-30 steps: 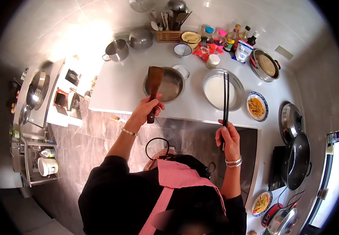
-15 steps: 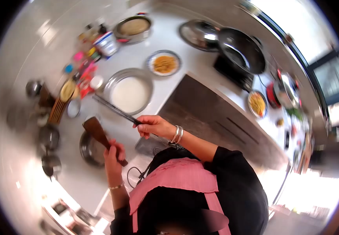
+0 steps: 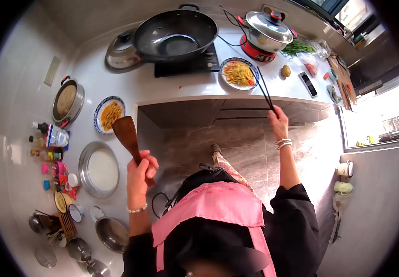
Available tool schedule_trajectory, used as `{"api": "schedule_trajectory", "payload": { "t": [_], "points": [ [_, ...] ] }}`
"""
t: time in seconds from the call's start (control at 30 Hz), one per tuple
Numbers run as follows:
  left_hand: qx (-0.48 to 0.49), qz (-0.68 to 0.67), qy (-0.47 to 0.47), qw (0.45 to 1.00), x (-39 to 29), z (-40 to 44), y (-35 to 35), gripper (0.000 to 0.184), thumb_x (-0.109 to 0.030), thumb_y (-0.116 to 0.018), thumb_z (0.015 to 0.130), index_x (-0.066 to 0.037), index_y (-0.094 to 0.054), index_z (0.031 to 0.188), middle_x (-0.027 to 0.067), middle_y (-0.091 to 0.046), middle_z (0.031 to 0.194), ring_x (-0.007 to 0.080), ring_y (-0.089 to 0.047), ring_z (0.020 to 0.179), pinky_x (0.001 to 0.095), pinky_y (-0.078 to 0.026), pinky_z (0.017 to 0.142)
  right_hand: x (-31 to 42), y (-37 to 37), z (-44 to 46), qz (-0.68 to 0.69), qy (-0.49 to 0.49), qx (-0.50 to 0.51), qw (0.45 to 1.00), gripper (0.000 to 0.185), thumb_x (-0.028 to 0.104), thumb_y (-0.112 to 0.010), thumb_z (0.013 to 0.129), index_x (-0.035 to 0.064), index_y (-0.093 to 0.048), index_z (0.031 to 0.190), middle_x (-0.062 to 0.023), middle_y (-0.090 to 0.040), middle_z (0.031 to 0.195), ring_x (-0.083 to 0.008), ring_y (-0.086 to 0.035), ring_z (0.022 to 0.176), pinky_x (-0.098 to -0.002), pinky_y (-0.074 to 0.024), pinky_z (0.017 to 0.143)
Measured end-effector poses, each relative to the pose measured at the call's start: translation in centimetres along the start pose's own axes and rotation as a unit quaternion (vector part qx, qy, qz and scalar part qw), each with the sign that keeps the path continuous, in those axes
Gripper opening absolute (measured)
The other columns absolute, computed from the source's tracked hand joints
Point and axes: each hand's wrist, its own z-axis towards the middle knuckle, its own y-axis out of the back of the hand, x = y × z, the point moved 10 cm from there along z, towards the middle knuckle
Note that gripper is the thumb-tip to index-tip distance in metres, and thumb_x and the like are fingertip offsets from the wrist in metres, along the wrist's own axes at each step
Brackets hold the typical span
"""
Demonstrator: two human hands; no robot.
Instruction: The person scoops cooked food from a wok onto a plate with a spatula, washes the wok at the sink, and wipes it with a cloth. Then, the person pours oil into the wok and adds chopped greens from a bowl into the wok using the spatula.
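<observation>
The left hand (image 3: 142, 173) is closed around the handle of a wooden spatula (image 3: 126, 133), whose blade points up toward eleven o'clock. In this view the blade overlaps the near edge of a blue-rimmed plate (image 3: 97, 115) of orange shreds (image 3: 111, 113); whether they touch cannot be told. At nine o'clock from that hand, a metal bowl (image 3: 83, 168) holds something white (image 3: 102, 170), and at seven o'clock stands a metal pot (image 3: 109, 234). The right hand (image 3: 279, 121) has its fingers curled around a pair of black chopsticks (image 3: 265, 89), which also point toward eleven o'clock, their tips slightly parted. Those tips appear across the three o'clock edge of another blue-rimmed plate (image 3: 239, 87), this one bearing mixed yellow and red shreds (image 3: 239, 73); contact is unclear. From this plate, a black wok (image 3: 175, 39) stands at ten o'clock, over a black hob (image 3: 181, 69). A lidded pot (image 3: 268, 32) on a red base (image 3: 258, 53) is at one o'clock, and a small brown round item (image 3: 285, 70) lies at three.
</observation>
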Motion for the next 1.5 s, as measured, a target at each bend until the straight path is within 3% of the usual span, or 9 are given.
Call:
{"api": "schedule_trajectory", "payload": {
  "t": [0.4,0.47,0.53,0.67,0.93,1.1,1.3,1.4,1.5],
  "points": [
    [-0.132,0.203,0.012,0.970,-2.8,13.8,-11.5,0.026,-0.006,-0.046,0.081,0.001,-0.048,0.105,0.0066,-0.057,0.067,0.0056,-0.037,0.046,0.0203,-0.031,0.042,-2.4,-5.9,19.3,-0.298,0.255,0.019,0.920,0.027,0.009,-0.056,0.078,0.0062,-0.055,0.105,-0.0143,-0.053,0.079,-0.0309,-0.052,0.078,-0.0379,-0.0423,0.070],
    [-0.197,0.315,0.054,0.927,-4.9,15.4,-11.9,0.031,-0.008,-0.048,0.081,0.001,-0.047,0.111,0.0045,-0.058,0.067,0.0044,-0.037,0.045,0.0195,-0.032,0.042,-2.6,-7.7,21.1,-0.326,0.258,0.043,0.908,0.027,0.010,-0.057,0.077,0.0087,-0.054,0.105,-0.0131,-0.052,0.079,-0.0311,-0.052,0.078,-0.0388,-0.0426,0.068],
    [-0.172,0.374,-0.079,0.908,-8.0,18.6,-12.1,0.039,-0.015,-0.051,0.081,0.003,-0.046,0.116,0.0009,-0.059,0.069,0.0017,-0.040,0.047,0.0174,-0.033,0.043,-3.6,-9.2,21.8,-0.339,0.247,0.088,0.904,0.027,0.012,-0.057,0.078,0.0114,-0.054,0.105,-0.0119,-0.052,0.079,-0.0310,-0.052,0.079,-0.0393,-0.0430,0.066],
    [-0.214,0.579,-0.256,0.744,-13.4,25.2,-13.2,0.032,-0.014,-0.054,0.076,-0.011,-0.058,0.107,0.0083,-0.064,0.077,0.0212,-0.059,0.065,0.0297,-0.045,0.057,-1.3,-10.1,21.3,-0.377,0.277,0.109,0.877,0.022,0.010,-0.055,0.075,0.0098,-0.055,0.097,-0.0103,-0.051,0.077,-0.0275,-0.052,0.076,-0.0377,-0.0435,0.063],
    [-0.178,0.794,-0.130,0.566,-11.0,35.1,-15.5,0.032,-0.011,-0.058,0.066,-0.015,-0.063,0.098,0.0095,-0.063,0.078,0.0280,-0.059,0.078,0.0370,-0.047,0.070,2.8,-9.7,22.5,-0.345,0.296,0.147,0.879,0.019,0.011,-0.057,0.075,0.0078,-0.057,0.094,-0.0109,-0.053,0.080,-0.0285,-0.051,0.079,-0.0366,-0.0432,0.068],
    [-0.180,0.746,-0.068,0.637,-12.2,33.4,-16.8,0.029,-0.011,-0.058,0.066,-0.014,-0.065,0.095,0.0106,-0.063,0.090,0.0253,-0.060,0.085,0.0305,-0.047,0.076,8.2,-11.4,24.1,-0.217,0.310,0.187,0.906,0.018,0.010,-0.055,0.080,0.0048,-0.058,0.097,-0.0114,-0.055,0.082,-0.0286,-0.054,0.073,-0.0347,-0.0438,0.065],
    [-0.386,0.392,-0.278,0.787,-13.4,26.8,0.2,0.032,-0.024,-0.047,0.086,-0.008,-0.055,0.112,0.0135,-0.063,0.094,0.0232,-0.061,0.086,0.0304,-0.048,0.076,14.8,-18.2,29.9,-0.087,0.284,0.197,0.935,0.025,0.017,-0.055,0.083,-0.0015,-0.056,0.100,-0.0174,-0.059,0.086,-0.0301,-0.057,0.074,-0.0349,-0.0441,0.067],
    [-0.375,0.114,0.006,0.920,-5.4,26.5,2.2,0.036,-0.028,-0.053,0.085,-0.003,-0.051,0.110,0.0102,-0.064,0.089,0.0208,-0.062,0.074,0.0332,-0.049,0.069,17.9,-24.2,33.8,-0.171,0.383,0.140,0.897,0.037,0.025,-0.055,0.083,-0.0033,-0.051,0.106,-0.0212,-0.057,0.093,-0.0351,-0.056,0.080,-0.0400,-0.0436,0.071],
    [-0.323,-0.162,0.061,0.930,-1.4,27.9,0.4,0.030,-0.038,-0.050,0.086,-0.011,-0.050,0.097,0.0098,-0.062,0.083,0.0235,-0.061,0.074,0.0405,-0.051,0.070,22.2,-30.1,38.9,-0.192,0.450,0.072,0.869,0.043,0.030,-0.053,0.083,-0.0022,-0.048,0.112,-0.0237,-0.053,0.107,-0.0382,-0.052,0.095,-0.0399,-0.0418,0.081]
  ]
}}
